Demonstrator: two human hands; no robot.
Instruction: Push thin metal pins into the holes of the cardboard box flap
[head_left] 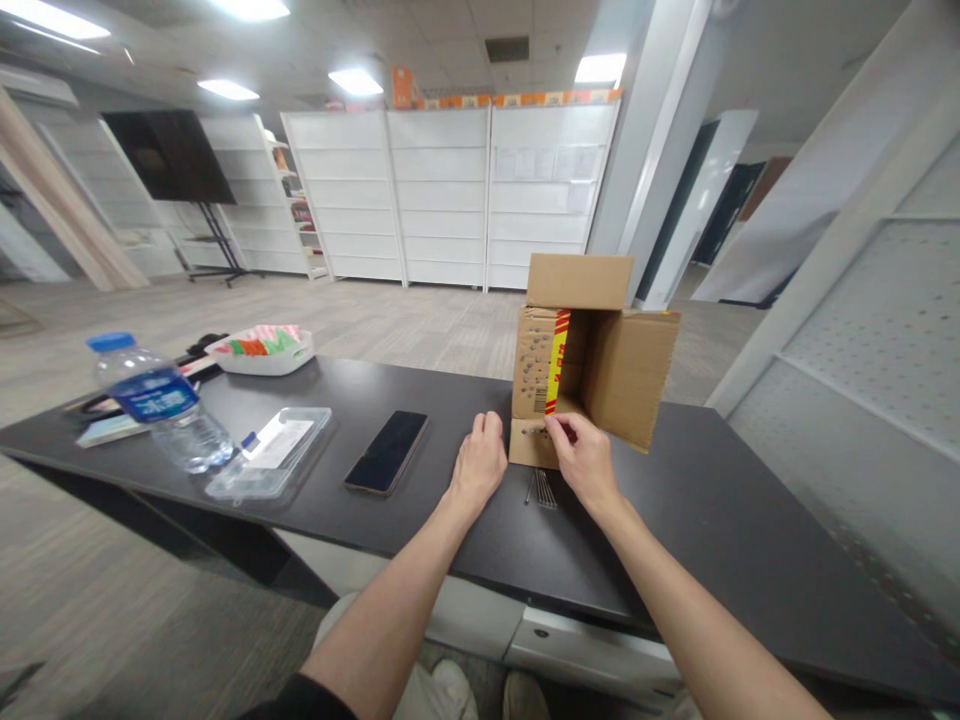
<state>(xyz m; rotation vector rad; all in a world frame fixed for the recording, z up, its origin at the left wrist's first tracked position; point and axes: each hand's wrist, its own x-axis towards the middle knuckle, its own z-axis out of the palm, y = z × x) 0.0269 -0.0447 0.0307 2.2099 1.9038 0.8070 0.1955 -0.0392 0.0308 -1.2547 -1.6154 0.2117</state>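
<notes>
An open cardboard box (pixel 535 345) stands on the dark table, its mouth facing me and its flaps spread. Many small dark spots, perhaps holes or screw heads, dot its left flap beside a yellow and red tape strip (pixel 557 362). My right hand (pixel 586 458) is closed in a pinch at the lower flap (pixel 531 444); whatever its fingertips hold is too small to make out. Just left of the box, my left hand (pixel 481 458) rests with curled fingers, and their inner side is hidden. Several thin metal pins or screws (pixel 544 490) lie between the hands.
Left of my hands, a phone (pixel 387 453) lies on the table (pixel 720 520). Beyond it are a clear plastic case (pixel 274 452), a tilted-looking water bottle (pixel 161 400) and a white basket (pixel 264 357) with colourful packets. White shelving (pixel 439 195) lines the back.
</notes>
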